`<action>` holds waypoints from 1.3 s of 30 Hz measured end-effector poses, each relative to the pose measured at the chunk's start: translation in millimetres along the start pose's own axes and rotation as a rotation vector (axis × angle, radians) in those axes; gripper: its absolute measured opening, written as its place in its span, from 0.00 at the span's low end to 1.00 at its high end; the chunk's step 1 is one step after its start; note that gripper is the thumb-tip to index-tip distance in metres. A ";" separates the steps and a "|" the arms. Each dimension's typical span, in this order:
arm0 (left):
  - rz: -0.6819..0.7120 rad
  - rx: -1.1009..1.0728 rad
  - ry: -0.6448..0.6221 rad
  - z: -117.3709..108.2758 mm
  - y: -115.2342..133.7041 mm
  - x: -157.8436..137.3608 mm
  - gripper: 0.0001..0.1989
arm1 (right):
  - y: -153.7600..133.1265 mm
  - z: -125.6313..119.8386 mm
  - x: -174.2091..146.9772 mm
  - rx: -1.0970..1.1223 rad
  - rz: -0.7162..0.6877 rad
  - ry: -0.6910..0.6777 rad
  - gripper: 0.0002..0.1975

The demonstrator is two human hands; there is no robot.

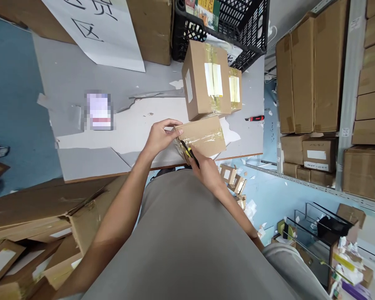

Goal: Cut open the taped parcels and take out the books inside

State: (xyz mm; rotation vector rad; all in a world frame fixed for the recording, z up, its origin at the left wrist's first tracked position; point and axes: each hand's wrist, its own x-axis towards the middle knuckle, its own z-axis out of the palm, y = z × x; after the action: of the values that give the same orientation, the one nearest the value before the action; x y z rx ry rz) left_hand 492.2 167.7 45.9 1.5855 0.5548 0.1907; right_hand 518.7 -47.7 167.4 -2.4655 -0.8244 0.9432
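Note:
A taped cardboard box [203,134] lies at the front edge of the table, just before my body. My left hand [162,134] grips its upper left corner, thumb on top and fingers along the far edge. In my right hand [208,171] is a black and yellow utility knife [190,154], its tip at the box's taped left end. Whether the blade is in the tape I cannot tell. Right behind this box stands a larger taped carton [197,79] with white labels, and a smaller box [235,89] is beside that one.
A red and black cutter [255,118] lies on the table's right side. At the back are a black plastic crate [253,39] and a hanging paper sheet [112,37]. A blurred-out item [98,110] lies left. Shelves with cartons [303,75] stand right; an open carton [93,208] stands lower left.

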 end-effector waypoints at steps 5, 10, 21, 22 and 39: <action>0.013 -0.018 0.006 2.5 -1.4 -1.2 0.23 | -24.0 -3.4 -0.3 -0.166 0.105 -0.058 0.30; 0.018 -0.039 0.015 3.8 -0.9 -2.5 0.20 | -63.9 3.5 9.2 -0.512 0.241 -0.179 0.34; 0.000 -0.048 0.116 14.6 -1.1 -11.8 0.17 | -80.7 -6.8 6.9 -0.615 0.228 -0.288 0.35; -0.008 -0.043 0.123 14.8 -1.1 -11.9 0.17 | -79.3 -5.5 6.7 -0.606 0.205 -0.280 0.34; -0.052 0.070 0.254 32.7 5.3 -37.2 0.25 | -46.3 -5.1 -2.3 -0.478 -0.013 -0.313 0.35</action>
State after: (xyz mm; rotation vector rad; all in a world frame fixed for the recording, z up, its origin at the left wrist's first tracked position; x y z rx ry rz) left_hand 475.8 121.6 55.3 1.6235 0.8066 0.3399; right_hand 502.9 -14.7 196.4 -2.7328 -1.2975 1.2719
